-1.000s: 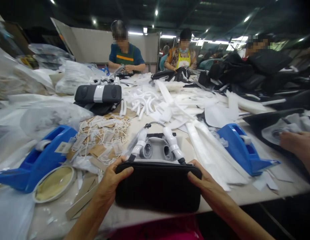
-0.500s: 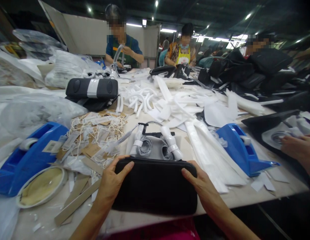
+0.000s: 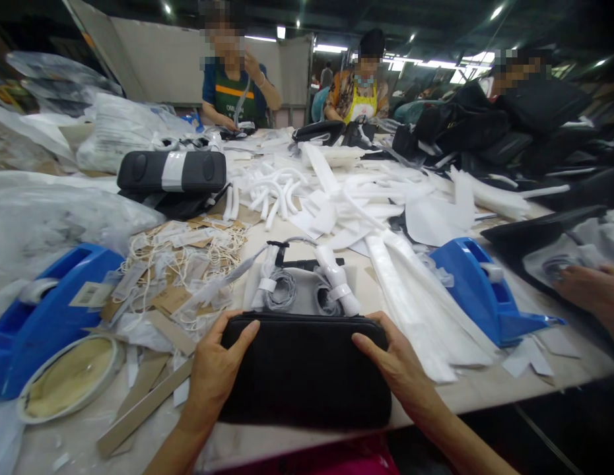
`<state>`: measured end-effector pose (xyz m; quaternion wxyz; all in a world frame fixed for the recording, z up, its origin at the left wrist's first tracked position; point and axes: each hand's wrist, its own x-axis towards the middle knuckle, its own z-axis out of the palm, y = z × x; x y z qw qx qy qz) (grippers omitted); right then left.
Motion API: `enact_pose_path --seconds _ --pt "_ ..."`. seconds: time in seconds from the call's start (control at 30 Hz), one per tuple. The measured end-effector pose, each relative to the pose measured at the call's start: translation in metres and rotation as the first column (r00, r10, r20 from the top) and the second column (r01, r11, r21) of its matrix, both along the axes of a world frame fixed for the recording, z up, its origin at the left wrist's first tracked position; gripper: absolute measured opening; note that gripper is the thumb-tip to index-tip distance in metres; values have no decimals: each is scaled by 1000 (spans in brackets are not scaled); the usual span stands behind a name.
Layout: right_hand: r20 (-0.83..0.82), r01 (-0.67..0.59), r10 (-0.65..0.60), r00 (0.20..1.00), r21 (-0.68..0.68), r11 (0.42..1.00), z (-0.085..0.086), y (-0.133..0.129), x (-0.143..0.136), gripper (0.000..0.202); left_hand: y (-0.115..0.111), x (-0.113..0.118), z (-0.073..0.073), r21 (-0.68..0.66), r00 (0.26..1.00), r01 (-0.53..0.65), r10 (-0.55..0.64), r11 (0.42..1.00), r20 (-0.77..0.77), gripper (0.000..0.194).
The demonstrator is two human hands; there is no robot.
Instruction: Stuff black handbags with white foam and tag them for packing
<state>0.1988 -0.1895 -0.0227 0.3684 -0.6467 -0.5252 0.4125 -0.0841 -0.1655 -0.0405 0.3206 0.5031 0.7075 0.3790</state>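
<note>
Work at a crowded table (image 3: pixel 478 392), read from left to right. At the left edge, a blue tape dispenser (image 3: pixel 54 310) bearing a barcode label stands near a bulging clear plastic bag (image 3: pixel 64 204); a round white-rimmed piece (image 3: pixel 69 379) with a yellowish face lies just in front of it. Next come cardboard strips (image 3: pixel 143 409) and, beyond them, a heap of tags (image 3: pixel 183 257) with tangled cream strings. Farther back, a dark case with a white band (image 3: pixel 171 171) rests on another dark article.

The left hand (image 3: pixel 215 369) holds the upper left corner of a black case (image 3: pixel 307 369) — its grip pinches the case, thumb on the near face. Across the table, a co-worker in a green apron (image 3: pixel 232 99) handles a grey strip, and short white tubes (image 3: pixel 272 198) lie in mid-table. The black case is upright at the near edge, centre; just behind it are 2 white-wrapped handles (image 3: pixel 331 267) and 2 grey coils (image 3: pixel 281 292). The right hand (image 3: pixel 401 363) mirrors the left — its grip pinches the upper right corner.

Beyond lie long white sheets (image 3: pixel 416 297), then a 2nd blue dispenser (image 3: pixel 485 290), with a dark pile (image 3: pixel 475 132) behind. At the right edge, another person's hand (image 3: pixel 591 287) touches a plastic-wrapped bundle (image 3: pixel 557 264).
</note>
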Motion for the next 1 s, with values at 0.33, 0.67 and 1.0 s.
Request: enact_pose_path --seconds 0.33,0.67,1.0 --pt "-44 -108 104 994 -95 990 -14 13 3 31 -2 15 2 178 918 93 -15 980 -396 34" --pt "285 -61 30 958 100 993 -4 22 -4 39 -4 42 9 86 340 851 -418 518 -842 64" --pt "351 -79 36 936 106 991 5 72 -29 27 -2 38 -2 106 325 853 -362 511 -874 57"
